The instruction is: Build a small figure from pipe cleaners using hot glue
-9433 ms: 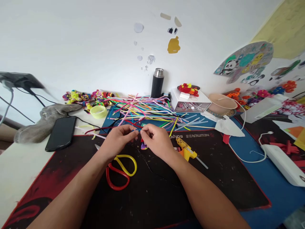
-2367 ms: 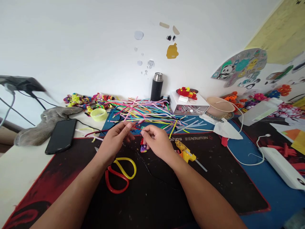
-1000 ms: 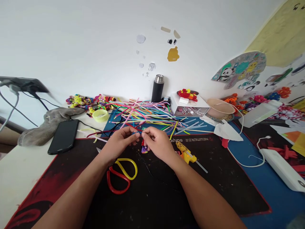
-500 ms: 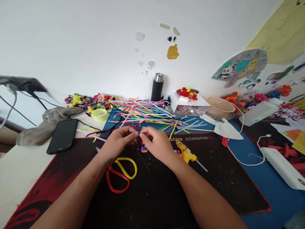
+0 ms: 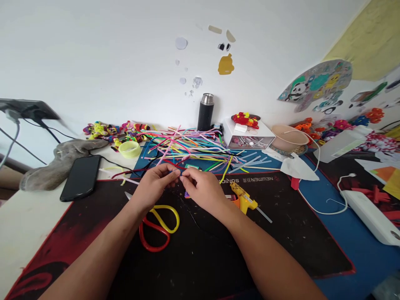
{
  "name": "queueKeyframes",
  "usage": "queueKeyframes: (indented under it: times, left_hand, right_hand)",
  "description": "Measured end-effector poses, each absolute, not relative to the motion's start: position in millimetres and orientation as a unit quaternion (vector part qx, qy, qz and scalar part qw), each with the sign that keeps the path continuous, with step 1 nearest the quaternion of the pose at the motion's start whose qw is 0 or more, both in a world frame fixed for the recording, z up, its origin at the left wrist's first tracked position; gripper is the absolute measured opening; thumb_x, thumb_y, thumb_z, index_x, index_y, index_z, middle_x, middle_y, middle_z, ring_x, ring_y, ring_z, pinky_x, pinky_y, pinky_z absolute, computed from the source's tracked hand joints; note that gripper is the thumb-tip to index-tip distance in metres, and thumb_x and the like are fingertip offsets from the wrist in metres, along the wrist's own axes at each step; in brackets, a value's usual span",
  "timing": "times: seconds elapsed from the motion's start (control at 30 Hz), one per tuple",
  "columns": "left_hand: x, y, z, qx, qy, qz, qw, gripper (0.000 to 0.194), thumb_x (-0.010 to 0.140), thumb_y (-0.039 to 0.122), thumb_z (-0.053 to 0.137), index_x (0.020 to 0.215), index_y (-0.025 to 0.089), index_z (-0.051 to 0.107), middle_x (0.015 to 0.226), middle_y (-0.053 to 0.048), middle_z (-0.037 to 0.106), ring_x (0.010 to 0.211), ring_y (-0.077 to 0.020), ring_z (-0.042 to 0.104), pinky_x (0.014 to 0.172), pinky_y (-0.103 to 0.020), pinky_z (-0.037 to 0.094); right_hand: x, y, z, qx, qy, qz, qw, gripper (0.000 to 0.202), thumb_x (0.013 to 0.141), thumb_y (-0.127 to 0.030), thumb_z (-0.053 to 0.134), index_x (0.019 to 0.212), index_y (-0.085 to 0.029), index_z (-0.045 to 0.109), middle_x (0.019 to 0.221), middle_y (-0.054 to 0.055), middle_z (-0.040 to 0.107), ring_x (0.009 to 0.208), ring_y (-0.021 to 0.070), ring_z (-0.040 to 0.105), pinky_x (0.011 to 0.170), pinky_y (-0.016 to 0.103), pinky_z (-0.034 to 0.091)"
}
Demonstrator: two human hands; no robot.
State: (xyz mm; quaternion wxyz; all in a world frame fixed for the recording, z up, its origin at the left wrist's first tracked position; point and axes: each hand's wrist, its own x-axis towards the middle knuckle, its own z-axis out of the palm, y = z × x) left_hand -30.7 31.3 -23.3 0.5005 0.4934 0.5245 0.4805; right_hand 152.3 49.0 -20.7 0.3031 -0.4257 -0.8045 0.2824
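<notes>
My left hand (image 5: 158,183) and my right hand (image 5: 203,185) meet over the back of the black desk mat (image 5: 193,258). Both are closed in a pinch, fingertips nearly touching, on what looks like a short blue pipe cleaner (image 5: 181,172); most of it is hidden by the fingers. A small purple piece (image 5: 186,194) lies on the mat, partly covered by my right hand. Below my left wrist rest scissors (image 5: 154,250) with one red and one yellow handle loop. A yellow glue gun (image 5: 246,202) with a glue stick lies right of my right hand.
Behind my hands spreads a heap of colourful pipe cleaners (image 5: 190,146). A black thermos (image 5: 205,112) and a white box (image 5: 248,135) stand by the wall. At left are a phone (image 5: 80,178) and a tape roll (image 5: 129,149); at right, a white power strip (image 5: 371,216) with a cable.
The hands stay pinched together, with small finger shifts. My right hand has turned slightly and covers more of the purple piece. The view has moved slightly.
</notes>
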Motion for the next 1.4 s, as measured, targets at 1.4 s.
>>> queueKeyframes:
  times: [1.4]
  left_hand:
    - [-35.6, 33.1, -20.7, 0.383, 0.460, 0.505, 0.622, 0.041, 0.066, 0.051, 0.097, 0.082, 0.017, 0.079, 0.077, -0.004, 0.071, 0.064, -0.0127, 0.059, 0.058, -0.023, 0.042]
  right_hand:
    - [154.1, 50.5, -17.0, -0.416, -0.768, 0.353, 0.335, 0.014, 0.100, -0.028, 0.060, 0.091, -0.023, 0.069, 0.070, -0.002, 0.069, 0.061, 0.0143, 0.062, 0.063, 0.026, 0.043]
